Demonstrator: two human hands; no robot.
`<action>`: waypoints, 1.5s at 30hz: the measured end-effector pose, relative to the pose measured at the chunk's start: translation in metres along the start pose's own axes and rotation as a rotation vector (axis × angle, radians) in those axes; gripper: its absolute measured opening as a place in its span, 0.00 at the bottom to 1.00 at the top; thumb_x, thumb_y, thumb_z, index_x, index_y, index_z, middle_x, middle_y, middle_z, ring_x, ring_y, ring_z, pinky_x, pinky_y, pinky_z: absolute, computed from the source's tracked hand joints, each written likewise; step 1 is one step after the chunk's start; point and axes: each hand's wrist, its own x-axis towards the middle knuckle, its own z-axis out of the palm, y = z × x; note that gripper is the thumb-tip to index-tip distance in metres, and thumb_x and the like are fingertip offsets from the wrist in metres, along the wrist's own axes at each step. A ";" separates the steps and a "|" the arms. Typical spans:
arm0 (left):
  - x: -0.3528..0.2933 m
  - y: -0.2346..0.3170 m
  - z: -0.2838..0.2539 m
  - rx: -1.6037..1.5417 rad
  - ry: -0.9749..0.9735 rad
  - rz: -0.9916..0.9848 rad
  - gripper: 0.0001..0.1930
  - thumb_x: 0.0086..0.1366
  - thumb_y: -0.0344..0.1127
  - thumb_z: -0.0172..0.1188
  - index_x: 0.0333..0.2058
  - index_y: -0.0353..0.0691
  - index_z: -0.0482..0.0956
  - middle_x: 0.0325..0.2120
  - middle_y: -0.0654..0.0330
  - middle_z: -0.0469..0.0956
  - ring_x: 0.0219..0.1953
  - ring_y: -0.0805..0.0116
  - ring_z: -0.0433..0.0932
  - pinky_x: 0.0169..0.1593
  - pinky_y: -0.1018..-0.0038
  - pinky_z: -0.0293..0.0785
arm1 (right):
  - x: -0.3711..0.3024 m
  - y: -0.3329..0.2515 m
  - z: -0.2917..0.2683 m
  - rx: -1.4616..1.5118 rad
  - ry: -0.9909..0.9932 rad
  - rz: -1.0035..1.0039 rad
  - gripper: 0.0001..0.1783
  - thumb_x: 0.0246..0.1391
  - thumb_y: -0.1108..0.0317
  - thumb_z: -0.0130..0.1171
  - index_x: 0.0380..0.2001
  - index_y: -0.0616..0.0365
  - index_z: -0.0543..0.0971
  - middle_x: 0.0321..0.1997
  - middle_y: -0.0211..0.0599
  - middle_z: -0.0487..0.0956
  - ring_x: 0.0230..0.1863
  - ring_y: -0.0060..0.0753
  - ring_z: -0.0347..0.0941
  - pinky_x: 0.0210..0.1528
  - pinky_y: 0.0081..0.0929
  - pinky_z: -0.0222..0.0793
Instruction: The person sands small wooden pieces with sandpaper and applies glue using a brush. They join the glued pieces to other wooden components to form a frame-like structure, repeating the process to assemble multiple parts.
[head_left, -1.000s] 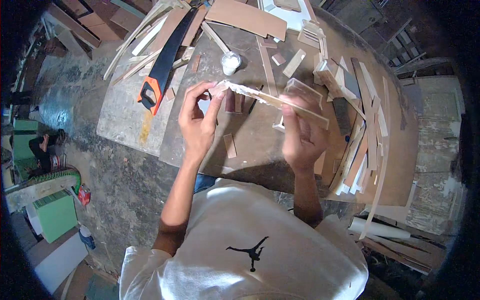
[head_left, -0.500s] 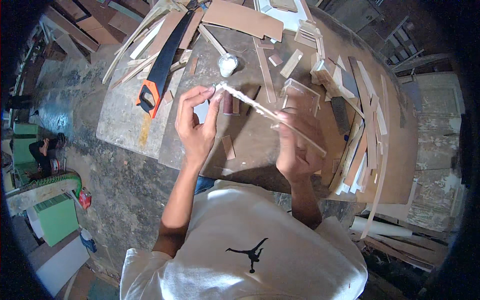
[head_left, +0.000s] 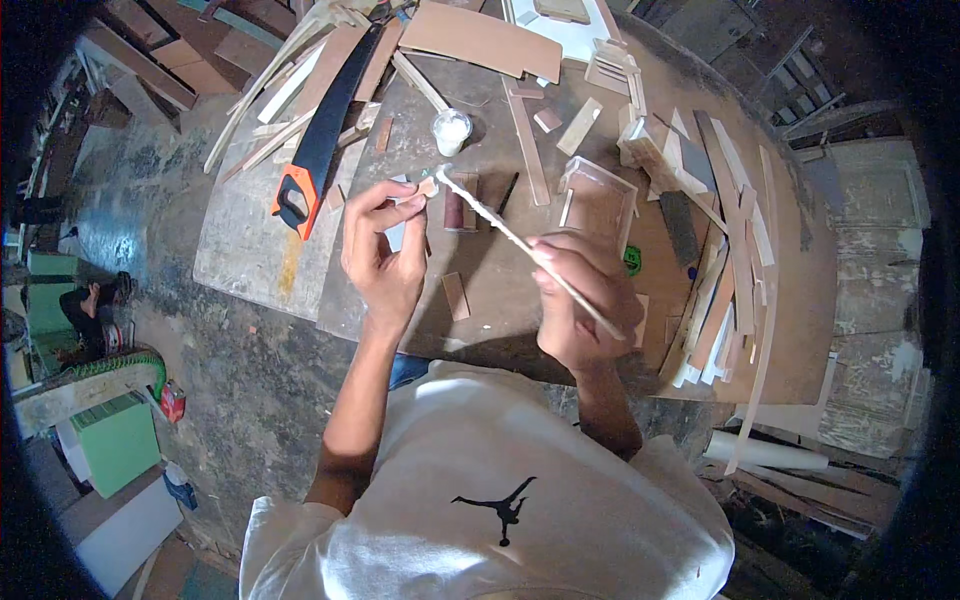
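Between thumb and fingers, my left hand (head_left: 383, 240) pinches a small wood piece (head_left: 428, 187) with a bit of white on it. My right hand (head_left: 585, 300) grips a thin wooden stick (head_left: 518, 238), whose far half is coated in white paste. The stick's tip is close beside the small piece; whether they touch I cannot tell. Beyond them stands a clear cup of white paste (head_left: 452, 131). Below the stick's coated end lies a dark red cylinder-like piece (head_left: 456, 212). A shallow tray-like wooden frame (head_left: 598, 200) rests beyond my right hand.
On the left of the worktable (head_left: 250, 240) lies a handsaw (head_left: 300, 195) with an orange and black handle, among wood strips. More strips (head_left: 725, 280) pile up at the right edge. A green round object (head_left: 632, 261) sits near my right hand. A brown board (head_left: 480, 40) lies at the back.
My right hand has drawn slightly left and nearer with the stick, and its tip has parted a little from the left fingers. The green round object has come into view.
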 end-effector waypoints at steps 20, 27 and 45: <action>-0.005 -0.007 0.001 -0.161 0.010 -0.098 0.12 0.57 0.13 0.60 0.37 0.32 0.72 0.44 0.48 0.75 0.48 0.64 0.75 0.54 0.70 0.71 | -0.012 -0.003 0.003 -0.119 -0.219 -0.308 0.25 0.41 0.73 0.72 0.46 0.55 0.77 0.47 0.35 0.78 0.46 0.36 0.75 0.45 0.29 0.77; -0.001 -0.007 0.006 -0.212 0.043 -0.073 0.11 0.57 0.15 0.62 0.37 0.32 0.72 0.43 0.49 0.76 0.45 0.65 0.77 0.50 0.72 0.73 | -0.014 -0.005 0.004 -0.116 -0.207 -0.270 0.25 0.41 0.75 0.72 0.45 0.56 0.77 0.46 0.37 0.79 0.46 0.38 0.76 0.46 0.32 0.77; -0.007 -0.010 0.004 -0.258 0.008 -0.183 0.13 0.60 0.16 0.60 0.42 0.31 0.71 0.46 0.47 0.74 0.48 0.63 0.78 0.52 0.71 0.76 | -0.017 0.010 0.007 -0.055 -0.241 -0.355 0.21 0.42 0.78 0.70 0.42 0.57 0.78 0.48 0.40 0.77 0.45 0.39 0.76 0.43 0.30 0.78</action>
